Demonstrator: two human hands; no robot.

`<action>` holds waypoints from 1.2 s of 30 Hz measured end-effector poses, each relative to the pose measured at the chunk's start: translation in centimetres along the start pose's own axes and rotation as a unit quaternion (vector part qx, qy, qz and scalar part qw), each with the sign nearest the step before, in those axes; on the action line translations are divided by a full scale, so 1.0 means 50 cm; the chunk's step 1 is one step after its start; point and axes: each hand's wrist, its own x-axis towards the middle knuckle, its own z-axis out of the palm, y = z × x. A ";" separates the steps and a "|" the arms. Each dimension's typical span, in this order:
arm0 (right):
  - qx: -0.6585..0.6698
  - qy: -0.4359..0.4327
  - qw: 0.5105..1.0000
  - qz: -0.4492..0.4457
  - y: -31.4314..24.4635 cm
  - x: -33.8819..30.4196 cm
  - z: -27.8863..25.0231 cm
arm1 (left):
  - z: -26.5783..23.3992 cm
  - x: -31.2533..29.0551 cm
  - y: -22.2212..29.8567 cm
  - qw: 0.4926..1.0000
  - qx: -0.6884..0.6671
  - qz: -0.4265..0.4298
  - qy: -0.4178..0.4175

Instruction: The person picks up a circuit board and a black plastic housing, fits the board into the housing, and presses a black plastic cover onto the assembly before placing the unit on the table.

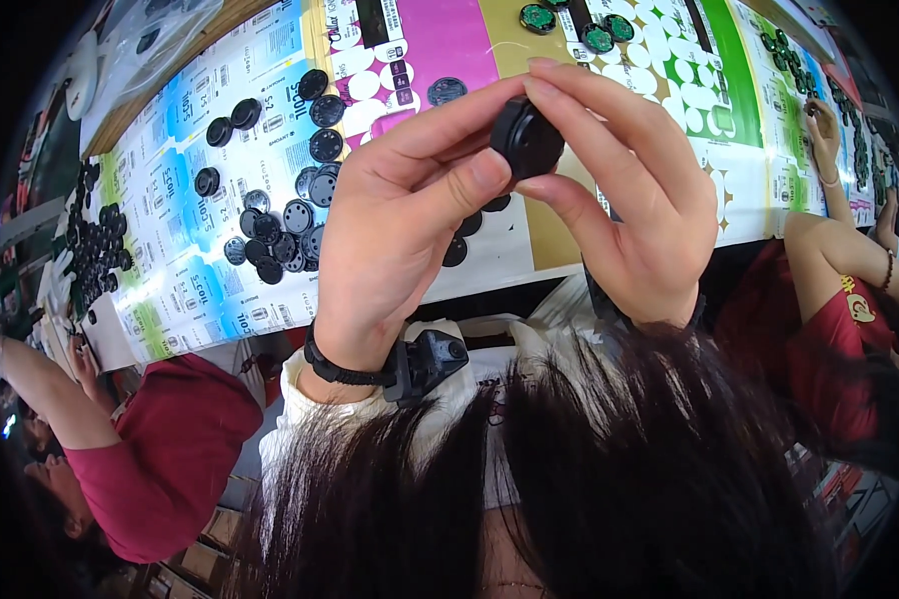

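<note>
Between my two hands, above the table, is a small black round plastic housing (529, 142), tilted so its rim shows. My left hand (395, 195) is closed on its left side, with the thumb pressed near the lower edge. The fingertips and thumb of my right hand (634, 180) pinch it from the right. Past my left wrist lies a loose pile of black round discs (288, 238), some with small holes. More black discs (455, 250) are partly hidden under my hands, and a single disc (447, 91) lies just beyond my left fingers.
Printed sheets (185, 240) cover the table. Round parts with green circuit boards (597, 38) lie at the far side. A column of black discs (326, 112) and a heap of black parts (100, 240) sit leftward. Co-workers in red sleeves (185, 429) are on both sides.
</note>
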 end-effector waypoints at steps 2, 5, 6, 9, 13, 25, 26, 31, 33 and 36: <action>0.000 -0.001 1.000 -0.003 0.002 -0.001 0.001 | -0.001 -0.001 -0.001 1.000 -0.004 -0.001 -0.003; 0.006 0.004 1.000 -0.014 0.006 -0.002 0.005 | -0.005 -0.003 -0.001 1.000 -0.011 -0.002 -0.004; 0.003 0.004 1.000 -0.013 0.007 -0.003 0.003 | -0.003 -0.002 -0.003 1.000 -0.010 -0.002 -0.008; 0.017 0.011 1.000 -0.012 0.008 -0.005 -0.005 | 0.003 0.002 -0.005 1.000 -0.010 -0.001 -0.018; 0.014 0.015 1.000 -0.024 0.008 -0.003 -0.004 | 0.004 0.000 -0.005 1.000 -0.010 -0.001 -0.014; -0.022 0.026 0.997 -0.074 0.015 -0.012 0.015 | 0.045 -0.015 -0.008 0.992 0.092 0.053 0.068; -0.018 0.028 0.997 -0.075 0.014 -0.016 0.023 | 0.049 -0.012 -0.011 0.987 0.108 0.074 0.094; 0.305 0.081 0.930 0.188 -0.015 -0.043 0.070 | 0.032 -0.003 -0.032 0.945 0.258 0.154 0.131; 0.444 0.055 0.825 0.344 -0.031 -0.057 0.079 | 0.027 -0.004 -0.037 0.926 0.314 0.169 0.120; 0.444 0.085 0.820 0.351 -0.041 -0.064 0.101 | 0.023 -0.010 -0.034 0.870 0.446 0.177 0.110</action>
